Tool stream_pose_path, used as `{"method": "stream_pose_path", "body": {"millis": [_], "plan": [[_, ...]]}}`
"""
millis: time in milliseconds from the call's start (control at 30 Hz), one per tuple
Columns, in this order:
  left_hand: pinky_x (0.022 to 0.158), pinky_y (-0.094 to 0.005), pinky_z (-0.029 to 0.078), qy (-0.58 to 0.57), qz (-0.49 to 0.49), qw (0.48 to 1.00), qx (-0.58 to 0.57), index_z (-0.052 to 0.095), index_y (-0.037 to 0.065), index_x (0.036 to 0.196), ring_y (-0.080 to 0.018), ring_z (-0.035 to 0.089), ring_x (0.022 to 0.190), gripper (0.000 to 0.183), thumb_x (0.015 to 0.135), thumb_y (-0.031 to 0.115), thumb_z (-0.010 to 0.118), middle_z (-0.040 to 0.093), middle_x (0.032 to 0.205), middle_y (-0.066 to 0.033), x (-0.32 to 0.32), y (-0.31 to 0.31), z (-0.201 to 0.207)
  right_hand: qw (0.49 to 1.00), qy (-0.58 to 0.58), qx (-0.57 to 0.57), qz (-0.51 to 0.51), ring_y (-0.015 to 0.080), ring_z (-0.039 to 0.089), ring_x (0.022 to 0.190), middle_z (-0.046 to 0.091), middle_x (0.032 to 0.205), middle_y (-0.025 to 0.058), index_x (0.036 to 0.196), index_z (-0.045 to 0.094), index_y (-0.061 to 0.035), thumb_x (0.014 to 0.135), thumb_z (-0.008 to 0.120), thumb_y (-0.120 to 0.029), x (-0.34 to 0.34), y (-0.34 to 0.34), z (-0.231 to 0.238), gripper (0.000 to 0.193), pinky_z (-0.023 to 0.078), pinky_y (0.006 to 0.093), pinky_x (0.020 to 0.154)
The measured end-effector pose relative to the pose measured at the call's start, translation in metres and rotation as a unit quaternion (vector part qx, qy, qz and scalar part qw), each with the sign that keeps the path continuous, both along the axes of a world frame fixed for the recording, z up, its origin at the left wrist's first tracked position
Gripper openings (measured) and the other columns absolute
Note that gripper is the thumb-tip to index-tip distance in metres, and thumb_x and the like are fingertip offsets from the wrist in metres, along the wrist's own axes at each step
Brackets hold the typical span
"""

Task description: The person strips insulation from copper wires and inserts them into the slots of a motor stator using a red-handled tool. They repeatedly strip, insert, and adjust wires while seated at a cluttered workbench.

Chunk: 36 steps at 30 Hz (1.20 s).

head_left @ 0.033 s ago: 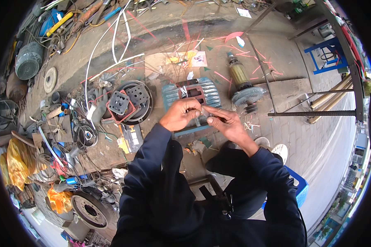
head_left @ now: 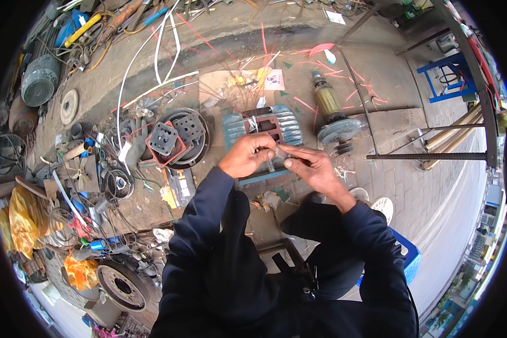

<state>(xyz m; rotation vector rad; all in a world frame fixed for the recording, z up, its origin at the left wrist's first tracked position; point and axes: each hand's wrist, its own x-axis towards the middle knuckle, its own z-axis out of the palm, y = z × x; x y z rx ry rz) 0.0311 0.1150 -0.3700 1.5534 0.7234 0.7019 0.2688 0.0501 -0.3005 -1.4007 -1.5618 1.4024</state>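
Note:
A ribbed blue-grey motor housing [head_left: 289, 125] lies in front of me, with its reddish-rimmed opening facing up. Over its near side my left hand [head_left: 244, 159] is closed, thumb and forefinger pinched together. My right hand [head_left: 316, 173] meets it fingertip to fingertip, its thumb pressed toward its outstretched forefinger. Whatever the fingertips hold is too small to make out. Thin red wires [head_left: 263, 39] rise from around the housing toward the far side. To the right of the housing lies a motor rotor [head_left: 328, 101] with a round grey end plate [head_left: 341, 130].
On the left sit a round metal cover [head_left: 200, 152] and a red-rimmed terminal box [head_left: 164, 139]. Tangled cables and parts crowd farther left, near a grey motor [head_left: 40, 80]. Cardboard [head_left: 211, 84] lies beyond the housing. A blue metal stand [head_left: 448, 76] is at far right.
The red wires beyond the housing have shifted, one now looking thin and sharp instead of blurred. My right fingertips have moved very slightly; my left hand keeps its pinch.

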Motion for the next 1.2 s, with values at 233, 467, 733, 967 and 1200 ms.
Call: {"method": "stream_pose_path", "body": {"millis": [233,467,733,967,1200], "plan": [[0.08,-0.0338,0.051,-0.006,-0.037,0.999,0.026,0.068,0.002,0.1,-0.0178,0.064,0.087,0.008,0.094,-0.004,0.069,0.067,0.092,-0.0061,-0.003,0.005,0.002,0.986,-0.067,0.131,0.078,0.0186,0.064,0.074,0.07,0.089,0.0107,0.131,0.073,-0.0035,0.094,0.074,-0.005,0.007,0.005,0.007,0.037,0.052,0.0336,0.069],[0.077,-0.0346,0.051,-0.02,-0.061,0.998,0.01,0.068,0.002,0.098,-0.0181,0.065,0.085,0.008,0.093,-0.003,0.07,0.068,0.089,-0.0071,-0.005,0.008,-0.001,0.953,-0.156,0.226,0.131,0.0254,0.062,0.069,0.063,0.081,0.0107,0.13,0.075,-0.0094,0.089,0.077,-0.004,0.009,0.006,0.017,0.041,0.051,0.037,0.065],[0.078,-0.0356,0.05,0.013,-0.052,0.998,0.045,0.068,0.002,0.098,-0.0232,0.064,0.085,0.009,0.092,-0.003,0.071,0.066,0.089,-0.0076,-0.005,0.007,0.006,0.954,-0.158,0.212,0.14,0.026,0.058,0.068,0.06,0.079,0.0113,0.129,0.074,-0.0047,0.09,0.078,-0.006,0.002,0.008,0.013,0.039,0.048,0.0375,0.064],[0.078,-0.0354,0.05,-0.017,-0.047,0.998,0.034,0.069,0.004,0.1,-0.0211,0.063,0.086,0.008,0.095,-0.002,0.071,0.066,0.09,-0.0056,-0.004,0.007,0.001,0.962,-0.169,0.181,0.114,0.0243,0.06,0.072,0.06,0.081,0.0107,0.132,0.073,-0.0061,0.089,0.08,-0.009,0.026,-0.008,0.026,0.044,0.05,0.0375,0.068],[0.076,-0.0327,0.05,-0.035,-0.039,0.999,0.015,0.076,0.006,0.105,-0.0165,0.062,0.085,0.011,0.095,0.01,0.077,0.066,0.09,-0.0037,-0.003,0.005,-0.002,0.976,-0.161,0.125,0.08,0.0328,0.062,0.082,0.062,0.093,0.0157,0.134,0.067,-0.0028,0.101,0.069,-0.015,0.023,0.001,-0.002,0.035,0.051,0.0422,0.074]]}}
